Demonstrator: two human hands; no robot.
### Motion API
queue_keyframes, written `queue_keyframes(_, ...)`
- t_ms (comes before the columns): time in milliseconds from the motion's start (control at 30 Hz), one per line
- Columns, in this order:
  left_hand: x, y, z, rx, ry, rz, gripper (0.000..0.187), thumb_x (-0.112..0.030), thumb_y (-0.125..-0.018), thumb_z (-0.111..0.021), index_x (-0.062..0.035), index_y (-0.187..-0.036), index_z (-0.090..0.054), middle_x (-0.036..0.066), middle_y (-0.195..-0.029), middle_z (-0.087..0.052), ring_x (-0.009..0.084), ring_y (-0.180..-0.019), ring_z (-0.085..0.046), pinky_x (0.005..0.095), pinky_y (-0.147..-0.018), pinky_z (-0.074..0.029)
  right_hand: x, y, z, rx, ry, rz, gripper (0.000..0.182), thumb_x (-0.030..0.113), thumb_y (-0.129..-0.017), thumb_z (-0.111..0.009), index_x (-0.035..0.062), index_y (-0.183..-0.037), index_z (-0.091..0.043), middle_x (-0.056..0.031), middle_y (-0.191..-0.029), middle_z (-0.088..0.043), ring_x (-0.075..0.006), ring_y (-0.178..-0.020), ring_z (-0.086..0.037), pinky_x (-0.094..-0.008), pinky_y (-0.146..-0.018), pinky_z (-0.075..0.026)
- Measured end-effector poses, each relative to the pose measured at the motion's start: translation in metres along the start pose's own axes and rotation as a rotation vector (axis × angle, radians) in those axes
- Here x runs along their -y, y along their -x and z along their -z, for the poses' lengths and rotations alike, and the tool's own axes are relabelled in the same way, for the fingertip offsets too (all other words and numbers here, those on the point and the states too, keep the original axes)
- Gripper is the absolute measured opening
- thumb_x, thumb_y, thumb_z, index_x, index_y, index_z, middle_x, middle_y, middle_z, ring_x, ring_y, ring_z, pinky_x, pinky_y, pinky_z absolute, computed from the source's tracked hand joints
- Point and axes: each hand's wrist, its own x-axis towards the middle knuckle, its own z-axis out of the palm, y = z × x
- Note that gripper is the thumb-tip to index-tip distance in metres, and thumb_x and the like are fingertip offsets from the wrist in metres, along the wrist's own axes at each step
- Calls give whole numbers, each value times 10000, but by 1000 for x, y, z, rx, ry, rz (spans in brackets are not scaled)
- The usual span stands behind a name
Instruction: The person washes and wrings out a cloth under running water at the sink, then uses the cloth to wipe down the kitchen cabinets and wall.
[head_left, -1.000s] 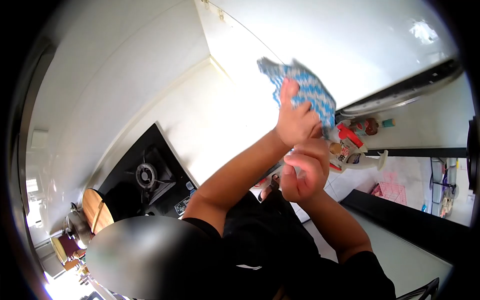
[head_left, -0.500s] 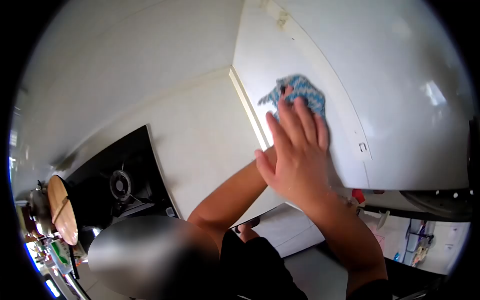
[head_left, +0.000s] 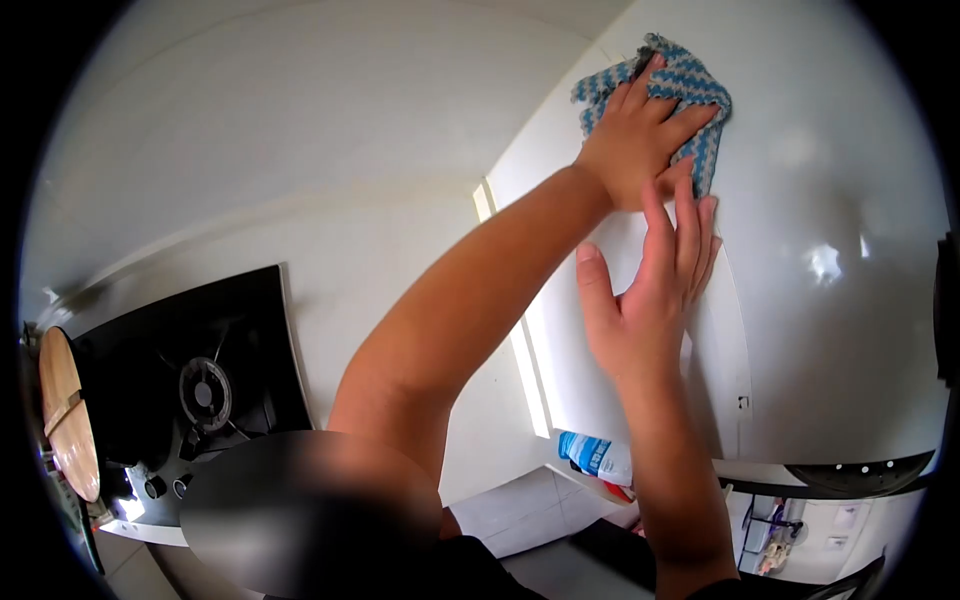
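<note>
My left hand (head_left: 640, 145) presses a blue-and-white zigzag-patterned cloth (head_left: 690, 80) against a glossy white panel (head_left: 810, 240). Its fingers are bent over and among the cloth's folds, with the edges bunched around them. Just below it, my right hand (head_left: 655, 280) has its thumb held apart and its fingers extended. It holds nothing, and its fingertips are close to the cloth's lower edge and my left wrist. Whether the right palm touches the panel is hard to tell. My left forearm stretches up across the view from the lower left.
A black gas stove (head_left: 255, 345) with a round burner (head_left: 205, 393) lies at the left. Beside it stands a round wooden lid (head_left: 70, 415). A blue-and-white packet (head_left: 595, 455) sits below the panel. A blurred patch covers the lower left.
The cloth and my left hand have moved up and to the right along the panel. My right hand has shifted right and no longer covers the left hand. The view has shifted too.
</note>
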Motion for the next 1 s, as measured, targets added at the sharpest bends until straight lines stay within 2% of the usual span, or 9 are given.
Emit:
queue_keyframes(67, 33, -25, 2, 127, 6, -35, 649, -394, -885, -601, -209, -1503, -532, 200, -1261, -643, 541, -1452, -349, 605, -1179, -309, 2, 0, -6, 3, -22, -1, 743, 399, -936, -689, 52, -1543, -437, -248, -1657, -274, -502, -1561, -149, -674, -1219, -130)
queue_keyframes(200, 80, -61, 10, 20, -37, -16, 700, -409, -957, -508, -121, -1586, -401, 187, -1338, -618, 408, -1408, -443, 531, -1179, -332, 4, 3, -1, 67, -14, -23, 731, 376, -933, -689, 40, -1531, -436, -278, -1643, -268, -520, -1557, -136, -685, -1215, -117)
queue_keyframes(300, 96, -54, -6, -42, -24, -41, 673, -389, -949, -513, -64, -1536, -449, 180, -1321, -616, 388, -1343, -481, 527, -1136, -358, -3, 7, 5, 100, -57, 1, 712, 349, -929, -696, 20, -1510, -451, -300, -1630, -276, -542, -1545, -144, -689, -1209, -125)
queue_keyframes(467, 90, -25, -11, 63, 182, 160, 570, -322, -934, -508, 0, -1403, -541, 210, -1253, -602, 435, -1185, -509, 543, -1050, -384, -2, 21, 4, 138, -135, -20, 695, 385, -946, -678, 21, -1500, -466, -292, -1625, -297, -541, -1540, -169, -699, -1197, -142)
queue_keyframes(600, 92, 84, -45, -73, -104, 284, 555, -294, -933, -525, 4, -1401, -550, 280, -1401, -534, 483, -1356, -430, 597, -1186, -269, 1, 25, -8, 129, -194, -51, 687, 418, -966, -656, 23, -1496, -469, -280, -1622, -317, -526, -1535, -195, -682, -1207, -142)
queue_keyframes(667, 56, 148, -50, -15, -117, 351, 546, -280, -948, -510, -17, -1425, -549, 304, -1509, -446, 498, -1428, -367, 632, -1232, -183, 7, 22, -15, 128, -206, -50, 683, 424, -971, -651, 23, -1494, -470, -277, -1622, -321, -519, -1534, -205, -669, -1213, -145)
queue_keyframes(767, -44, 207, -48, 200, -109, 598, 549, -290, -940, -552, -61, -1439, -559, 273, -1535, -421, 487, -1441, -354, 639, -1241, -172, 21, 18, -20, 156, -205, -28, 667, 398, -964, -665, 21, -1482, -477, -277, -1615, -335, -509, -1527, -232, -628, -1231, -161)
queue_keyframes(900, -156, 229, -17, 264, 93, 541, 606, -286, -874, -618, -57, -1432, -561, 259, -1444, -467, 485, -1391, -392, 649, -1218, -209, 49, 32, -13, 263, -278, -42, 655, 330, -931, -711, 23, -1466, -491, -279, -1610, -346, -521, -1517, -256, -634, -1221, -193)
queue_keyframes(1000, -176, 216, -1, 240, 180, 443, 653, -284, -824, -667, -54, -1426, -562, 249, -1376, -503, 483, -1353, -420, 657, -1201, -237, 67, 51, 2, 313, -387, -18, 629, 317, -921, -720, 6, -1433, -528, -280, -1607, -351, -514, -1517, -268, -625, -1210, -233)
